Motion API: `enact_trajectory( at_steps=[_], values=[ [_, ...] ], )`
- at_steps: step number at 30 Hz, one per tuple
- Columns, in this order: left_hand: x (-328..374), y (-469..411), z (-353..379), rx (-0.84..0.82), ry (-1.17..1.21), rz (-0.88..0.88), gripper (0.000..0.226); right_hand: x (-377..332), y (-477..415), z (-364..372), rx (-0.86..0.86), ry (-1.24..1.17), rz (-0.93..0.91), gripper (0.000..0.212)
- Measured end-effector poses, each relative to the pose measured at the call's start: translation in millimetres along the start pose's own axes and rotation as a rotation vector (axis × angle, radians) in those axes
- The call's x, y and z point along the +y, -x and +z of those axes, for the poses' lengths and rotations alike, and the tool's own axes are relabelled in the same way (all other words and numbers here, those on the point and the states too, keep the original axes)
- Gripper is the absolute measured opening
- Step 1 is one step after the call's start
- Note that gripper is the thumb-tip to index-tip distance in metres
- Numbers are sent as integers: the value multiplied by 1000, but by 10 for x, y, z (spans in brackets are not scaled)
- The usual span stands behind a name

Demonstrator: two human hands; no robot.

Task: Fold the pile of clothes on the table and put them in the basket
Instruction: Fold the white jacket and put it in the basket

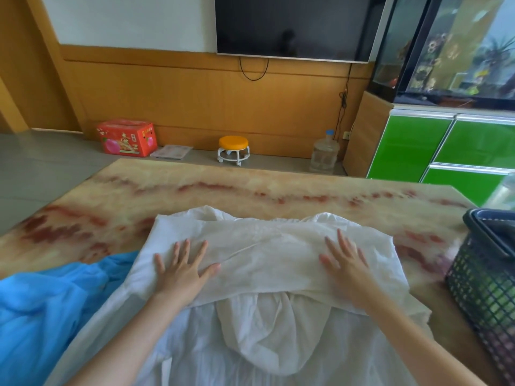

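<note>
White garment (267, 254) lies spread at the middle of a marble-patterned tabletop (195, 190), its far part folded back toward the person into a flat band. Both hands press on that band: left hand (184, 270) on its left half, right hand (345, 267) on its right half. Each grip is apart, fingers straight and spread, clasping nothing. Touching the white garment's left edge lies a crumpled blue garment (41, 307). Just right of the white garment stands a dark mesh basket (485, 288); what it holds cannot be made out. Beyond the white garment, on the floor past the tabletop, stand a red box (126, 137), an orange-topped stool (233, 149) and a clear water bottle (324, 156).
</note>
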State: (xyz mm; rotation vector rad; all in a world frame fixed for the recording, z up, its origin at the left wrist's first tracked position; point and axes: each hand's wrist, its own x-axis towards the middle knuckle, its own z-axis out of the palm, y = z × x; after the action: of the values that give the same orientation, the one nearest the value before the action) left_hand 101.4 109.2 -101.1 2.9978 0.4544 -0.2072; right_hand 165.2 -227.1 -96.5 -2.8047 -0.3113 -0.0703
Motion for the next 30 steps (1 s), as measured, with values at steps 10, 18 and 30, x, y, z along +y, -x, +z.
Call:
enact_trajectory(
  at_steps=[10, 18, 30],
  values=[
    [-362, 35, -320, 296, 101, -71, 57, -399, 58, -40, -103, 41, 131, 58],
    [-986, 325, -618, -12, 587, -349, 44, -2204, -201, -81, -147, -321, -63, 39],
    [-918, 699, -640, -17, 984, -122, 45, -3567, -246, 448, -287, -47, -46, 30]
  ],
)
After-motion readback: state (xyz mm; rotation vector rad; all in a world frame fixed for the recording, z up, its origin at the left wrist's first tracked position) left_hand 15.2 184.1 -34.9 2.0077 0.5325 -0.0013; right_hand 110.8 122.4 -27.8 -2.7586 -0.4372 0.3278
